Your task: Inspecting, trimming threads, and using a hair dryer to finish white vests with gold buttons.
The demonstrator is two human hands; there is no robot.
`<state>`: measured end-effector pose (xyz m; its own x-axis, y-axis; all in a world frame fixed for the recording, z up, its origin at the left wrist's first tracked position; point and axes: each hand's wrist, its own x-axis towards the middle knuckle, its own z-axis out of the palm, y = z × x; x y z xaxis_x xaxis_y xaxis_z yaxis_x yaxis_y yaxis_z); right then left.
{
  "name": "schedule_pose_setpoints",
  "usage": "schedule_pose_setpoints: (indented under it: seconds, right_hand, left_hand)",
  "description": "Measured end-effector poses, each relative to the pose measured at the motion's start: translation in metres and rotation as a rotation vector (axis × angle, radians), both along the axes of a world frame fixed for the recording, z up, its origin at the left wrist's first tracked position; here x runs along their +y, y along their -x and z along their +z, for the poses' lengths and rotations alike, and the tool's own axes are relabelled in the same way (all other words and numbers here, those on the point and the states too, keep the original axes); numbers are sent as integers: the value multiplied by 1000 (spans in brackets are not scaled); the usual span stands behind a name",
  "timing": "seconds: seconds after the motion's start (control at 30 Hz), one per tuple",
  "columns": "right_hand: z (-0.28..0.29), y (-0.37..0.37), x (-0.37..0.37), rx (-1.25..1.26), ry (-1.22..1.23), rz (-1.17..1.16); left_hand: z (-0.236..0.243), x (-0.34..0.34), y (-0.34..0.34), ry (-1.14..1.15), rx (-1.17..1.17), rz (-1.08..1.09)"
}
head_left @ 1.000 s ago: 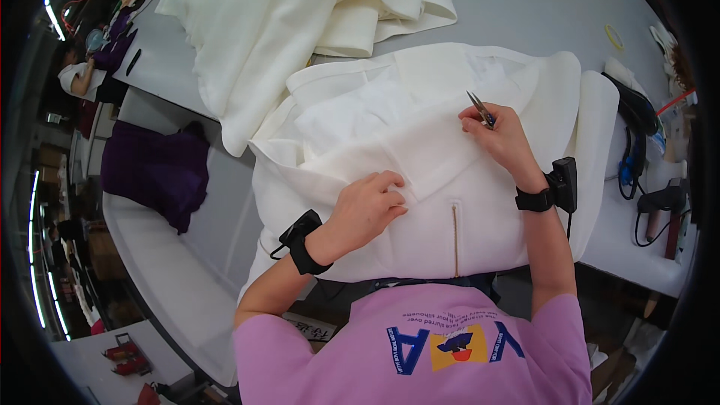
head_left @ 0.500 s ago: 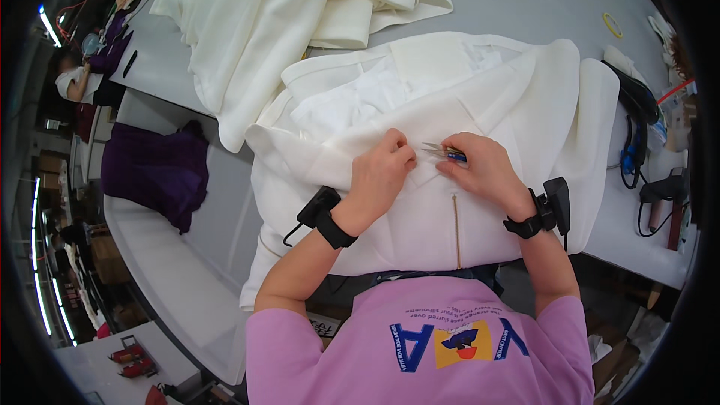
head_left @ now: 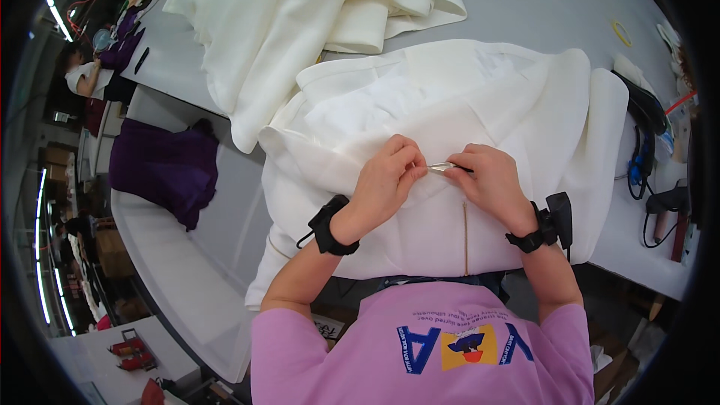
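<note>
A white jacket-like garment (head_left: 420,232) with a zip (head_left: 465,240) lies bunched on the table in front of me. My right hand (head_left: 489,184) is closed around small thread snips (head_left: 441,167), whose blades point left. Opposite it, my left hand (head_left: 388,180) pinches with thumb and forefinger right at the snips' tips, above the cloth. Whatever fine thread or bit of fabric sits in that pinch is too small to make out. Both hands hover close together over the middle of the garment. A black device is strapped to each wrist.
More cream garments (head_left: 262,37) are heaped at the far left. A purple cloth (head_left: 165,169) hangs over a white trough (head_left: 187,270) on the left. On the right lie a yellow ring (head_left: 621,33) and a corded tool (head_left: 666,201). Another person (head_left: 86,79) is far left.
The snips have come up to my left fingertips, and their blades, apart before, now look together. The whole view has shifted slightly.
</note>
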<state>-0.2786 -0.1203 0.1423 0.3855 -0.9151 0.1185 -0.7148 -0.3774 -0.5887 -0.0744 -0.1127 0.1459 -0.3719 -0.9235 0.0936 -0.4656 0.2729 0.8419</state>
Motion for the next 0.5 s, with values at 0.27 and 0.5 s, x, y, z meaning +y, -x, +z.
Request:
schedule_pose_setpoints:
  seconds: [0.27,0.5]
  right_hand:
    - [5,12,-30,-260,-75,-223]
    - [-13,-21,-56,-197,179,-88]
  left_hand:
    - [65,-21,-44,-253,204,-319]
    - [-51,-148,-81,312,-79,549]
